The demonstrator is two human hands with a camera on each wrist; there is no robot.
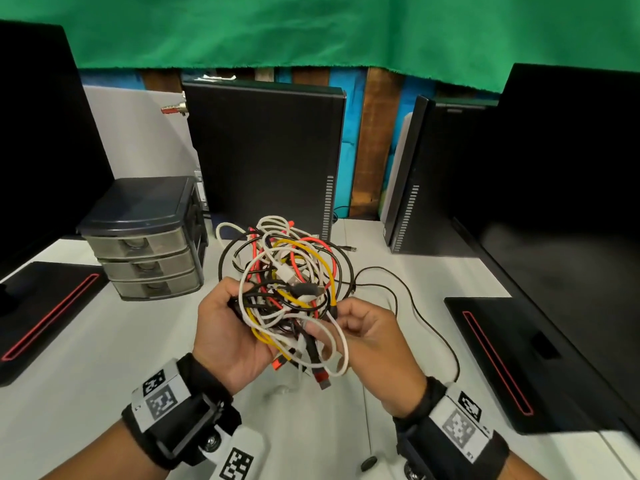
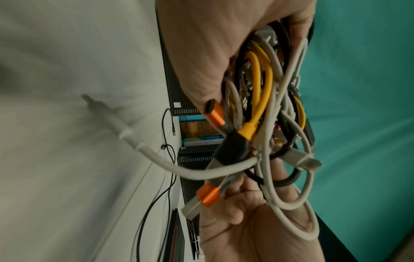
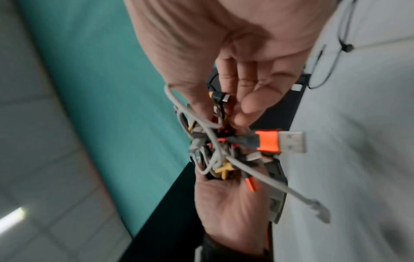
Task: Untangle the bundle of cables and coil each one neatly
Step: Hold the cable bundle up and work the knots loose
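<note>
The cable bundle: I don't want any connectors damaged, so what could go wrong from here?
The cable bundle is one dense knot gripped by the left hand; if the right hand tugs a single strand, loops may tighten. The orange USB plug dangles free and could snag in a loop. A thin black cable trails across the table and might drag or catch.

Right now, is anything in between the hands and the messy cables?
No. The left hand already grips the cable bundle, and the right hand pinches strands on its other side. Only the bundle's own crossing loops block pulling one cable free.
</note>
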